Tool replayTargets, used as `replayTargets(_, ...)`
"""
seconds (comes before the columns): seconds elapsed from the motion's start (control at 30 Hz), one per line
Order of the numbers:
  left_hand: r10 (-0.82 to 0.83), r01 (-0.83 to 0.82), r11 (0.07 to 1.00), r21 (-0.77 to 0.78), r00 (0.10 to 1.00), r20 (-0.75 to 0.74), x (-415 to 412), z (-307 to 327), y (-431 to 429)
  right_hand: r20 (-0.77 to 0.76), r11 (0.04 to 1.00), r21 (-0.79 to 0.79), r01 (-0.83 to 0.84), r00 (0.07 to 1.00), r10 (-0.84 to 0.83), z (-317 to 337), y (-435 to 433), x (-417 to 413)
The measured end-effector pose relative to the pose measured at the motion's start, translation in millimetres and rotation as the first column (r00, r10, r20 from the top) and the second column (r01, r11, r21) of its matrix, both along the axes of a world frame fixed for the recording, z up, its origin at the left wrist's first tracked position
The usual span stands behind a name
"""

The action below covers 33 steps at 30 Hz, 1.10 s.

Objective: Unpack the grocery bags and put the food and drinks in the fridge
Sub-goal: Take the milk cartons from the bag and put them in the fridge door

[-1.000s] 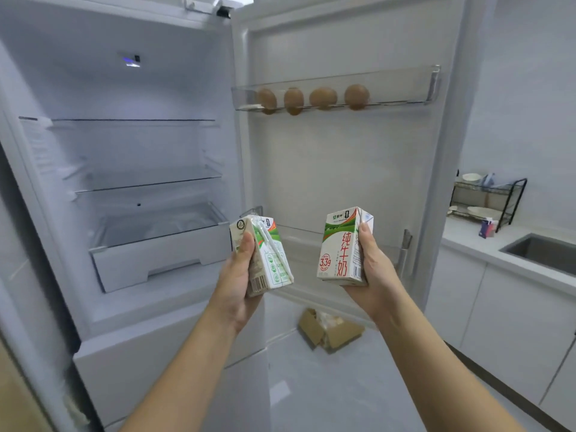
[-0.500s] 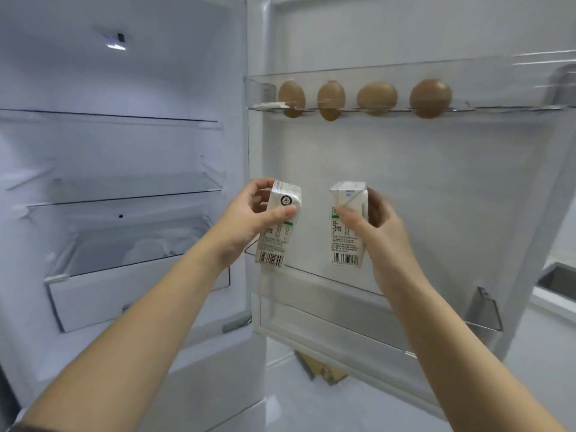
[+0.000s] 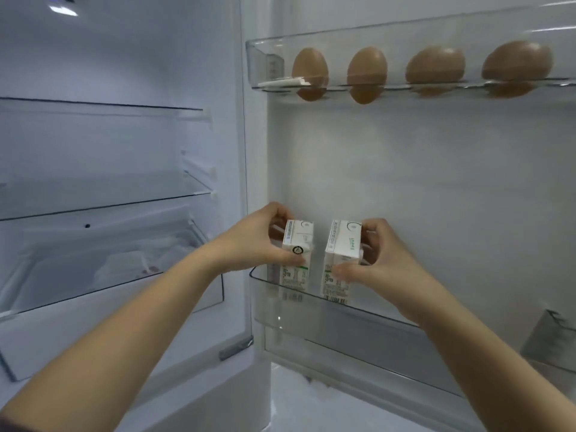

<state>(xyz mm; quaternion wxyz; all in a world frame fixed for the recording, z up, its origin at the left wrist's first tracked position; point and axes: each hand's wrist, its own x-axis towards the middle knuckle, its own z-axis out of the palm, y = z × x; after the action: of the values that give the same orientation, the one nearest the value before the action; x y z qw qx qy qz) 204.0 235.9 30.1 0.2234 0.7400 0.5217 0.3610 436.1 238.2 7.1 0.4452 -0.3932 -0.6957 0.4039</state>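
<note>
Two small white milk cartons stand upright side by side inside the lower door bin (image 3: 367, 319) of the open fridge, at its left end. My left hand (image 3: 258, 244) grips the left carton (image 3: 297, 254) near its top, thumb on the front face. The right carton (image 3: 341, 254) is held the same way by my right hand (image 3: 383, 263). The clear bin wall covers the cartons' lower parts.
Several brown eggs (image 3: 367, 73) sit in the upper door bin (image 3: 265, 67). To the left, the fridge interior has glass shelves (image 3: 103, 204) and a clear drawer (image 3: 93, 275) below them. A metal clip (image 3: 551, 338) shows at the lower bin's right end.
Both hands moved forward and down with the cartons, from in front of the door into the lower door bin. The camera came closer to the fridge.
</note>
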Motion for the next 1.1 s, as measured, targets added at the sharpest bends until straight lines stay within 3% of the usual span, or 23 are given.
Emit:
replayTargets(0.23,-0.146,0.142,0.989,-0.035,0.922,-0.358,-7.2,0.7,16.0,0.361,0.991,0.018,0.132,0.923,-0.129,-0.7,-2.8,-20.6)
replayTargets(0.37,-0.183,0.188,0.981,-0.041,0.842,-0.507,-10.6,4.3,23.0,0.476,0.985,-0.022,0.173,0.868,-0.142,-0.6,-2.5,-25.4)
replayTargets(0.5,-0.213,0.208,0.975,-0.078,0.774,-0.596,-10.4,10.2,27.2,0.421,0.972,-0.167,0.164,0.903,-0.08,1.7,-6.7,-26.7)
replayTargets(0.8,-0.19,0.222,0.973,-0.057,0.646,-0.739,-15.1,27.9,20.6,0.304,0.964,-0.226,0.14,0.95,-0.067,4.2,-10.9,-44.4)
replayTargets(1.1,-0.259,0.253,0.96,-0.12,0.638,-0.725,-20.2,35.5,14.2,0.277,0.955,-0.262,0.141,0.959,-0.065,2.4,-12.5,-49.6)
